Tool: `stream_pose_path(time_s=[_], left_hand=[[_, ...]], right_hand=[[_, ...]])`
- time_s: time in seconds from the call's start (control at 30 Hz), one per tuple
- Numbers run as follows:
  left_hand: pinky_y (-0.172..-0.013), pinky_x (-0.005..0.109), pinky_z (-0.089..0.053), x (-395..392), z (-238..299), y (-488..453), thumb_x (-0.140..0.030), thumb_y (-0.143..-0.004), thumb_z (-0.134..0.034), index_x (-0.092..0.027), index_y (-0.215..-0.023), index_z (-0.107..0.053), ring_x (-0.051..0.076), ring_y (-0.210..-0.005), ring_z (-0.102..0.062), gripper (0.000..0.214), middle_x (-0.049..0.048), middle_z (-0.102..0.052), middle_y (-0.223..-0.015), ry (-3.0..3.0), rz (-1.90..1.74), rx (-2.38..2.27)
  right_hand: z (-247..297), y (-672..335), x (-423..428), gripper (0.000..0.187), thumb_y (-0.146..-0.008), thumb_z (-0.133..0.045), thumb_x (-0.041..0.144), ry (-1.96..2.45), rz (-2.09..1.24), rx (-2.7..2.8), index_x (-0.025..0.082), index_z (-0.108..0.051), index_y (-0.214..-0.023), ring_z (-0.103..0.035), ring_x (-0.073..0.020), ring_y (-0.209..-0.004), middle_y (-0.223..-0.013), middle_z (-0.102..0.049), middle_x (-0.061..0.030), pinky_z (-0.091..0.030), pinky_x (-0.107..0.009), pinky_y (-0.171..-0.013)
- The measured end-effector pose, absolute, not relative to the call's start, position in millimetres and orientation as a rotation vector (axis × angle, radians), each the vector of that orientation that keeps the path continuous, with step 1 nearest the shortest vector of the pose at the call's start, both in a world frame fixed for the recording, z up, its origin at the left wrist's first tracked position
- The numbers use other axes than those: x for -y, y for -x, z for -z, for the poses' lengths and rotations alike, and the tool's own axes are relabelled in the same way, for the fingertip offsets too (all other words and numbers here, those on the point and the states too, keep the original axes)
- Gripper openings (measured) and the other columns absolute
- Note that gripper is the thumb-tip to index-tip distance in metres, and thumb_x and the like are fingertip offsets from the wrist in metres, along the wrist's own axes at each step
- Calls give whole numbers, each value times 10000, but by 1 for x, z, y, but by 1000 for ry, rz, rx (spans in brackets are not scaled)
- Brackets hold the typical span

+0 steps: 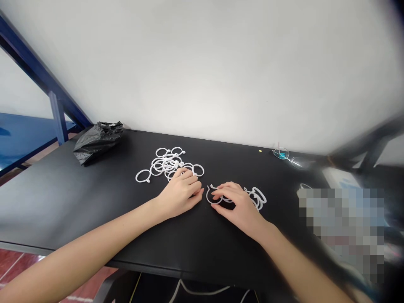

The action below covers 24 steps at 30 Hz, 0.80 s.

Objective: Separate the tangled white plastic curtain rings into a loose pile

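My right hand (238,202) pinches a thin white plastic ring (207,197) between thumb and fingers, low over the black table. A gap shows at the top of this ring, with small catch ends beside it. Just left of it is my left hand (182,188), its fingers curled in; whatever they may hold is hidden. Beyond the left hand lies a loose pile of white rings (164,164), each with a small knob-like catch. A smaller cluster of white rings (260,198) sits right of my right hand, partly covered by it.
A crumpled black plastic bag (99,141) lies at the table's back left. Eyeglasses (280,153) rest near the back right, by a tiny yellow bit (260,150). Blurred, pixelated items (344,227) occupy the right side. A white wall (202,75) closes off the back.
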<state>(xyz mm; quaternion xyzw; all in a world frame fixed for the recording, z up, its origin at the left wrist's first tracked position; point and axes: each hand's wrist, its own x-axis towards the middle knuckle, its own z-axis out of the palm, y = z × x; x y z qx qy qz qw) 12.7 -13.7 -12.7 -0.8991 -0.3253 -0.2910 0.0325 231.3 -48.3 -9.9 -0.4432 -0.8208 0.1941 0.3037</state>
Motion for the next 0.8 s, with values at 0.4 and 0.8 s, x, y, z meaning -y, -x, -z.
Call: stream_pose_path(time_s=[0.4, 0.8], left_hand=[[-843, 369, -411, 19, 9, -7, -259, -996, -470, -110, -1263, -498, 223, -915, -581, 307, 117, -649, -1040, 2958, 1042, 981], [-725, 272, -441, 22, 1, -15, -386, -1002, -487, -181, -956, -627, 144, -802, -546, 253, 22, -602, -868, 3447, 1776, 1633]], right_hand=[[-3, -229, 50, 167, -796, -750, 102, 811, -531, 1935, 216, -714, -913, -707, -246, -991, -845, -760, -43, -599, -373, -845], [-4, -228, 54, 264, -785, -764, 152, 839, -713, 1891, 236, -694, -1025, -720, -224, -984, -1042, -733, -61, -613, -361, -840]])
